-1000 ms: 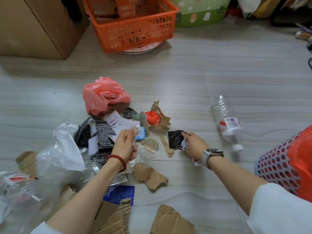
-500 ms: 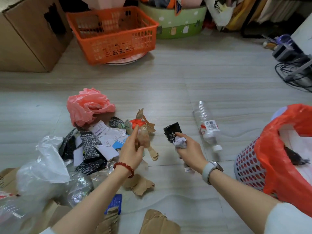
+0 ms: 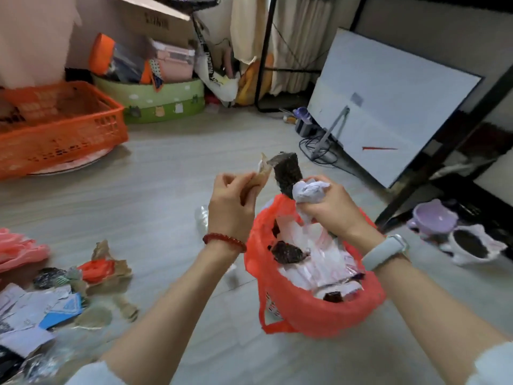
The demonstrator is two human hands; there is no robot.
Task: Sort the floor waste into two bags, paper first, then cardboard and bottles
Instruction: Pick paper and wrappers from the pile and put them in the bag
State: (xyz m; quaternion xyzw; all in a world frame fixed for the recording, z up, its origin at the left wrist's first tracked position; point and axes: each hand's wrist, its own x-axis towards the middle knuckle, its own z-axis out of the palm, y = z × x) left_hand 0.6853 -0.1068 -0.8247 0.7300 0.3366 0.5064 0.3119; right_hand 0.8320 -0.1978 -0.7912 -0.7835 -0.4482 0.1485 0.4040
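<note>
While both hands are raised over the red bag [image 3: 319, 312], the head view shows the left hand [image 3: 233, 201] with its fingers curled round a scrap of brown paper [image 3: 261, 175], whose torn end sticks up past the thumb. Just beside it, the right hand [image 3: 324, 207] grips a crumpled wad of white paper [image 3: 309, 191] together with a dark patterned piece [image 3: 287, 173] that stands upright above the fist. A red bead bracelet [image 3: 224, 241] sits on the left wrist and a pale watch band [image 3: 384, 251] on the right. Below the right hand the red bag lines a basket and already holds white paper pieces [image 3: 313, 262] and a few dark scraps [image 3: 288, 252]. Between the left hand and the bag, a clear plastic bottle [image 3: 202, 218] lies on the grey floor [image 3: 155, 207], mostly hidden behind the wrist. At lower left the remaining waste pile [image 3: 55, 298] lies spread out: white and blue paper bits, brown cardboard scraps, an orange-red piece and dark patterned pieces, with a bunched pink bag [image 3: 19, 251] at the left edge. Farther back on the left stands an orange crate [image 3: 58, 126], with a green round box [image 3: 163, 98] beside it, and a white board [image 3: 388, 118] leans at the right. A purple cup [image 3: 433, 218] and a white bowl [image 3: 472, 245] sit on the floor to the right of the bag.
</note>
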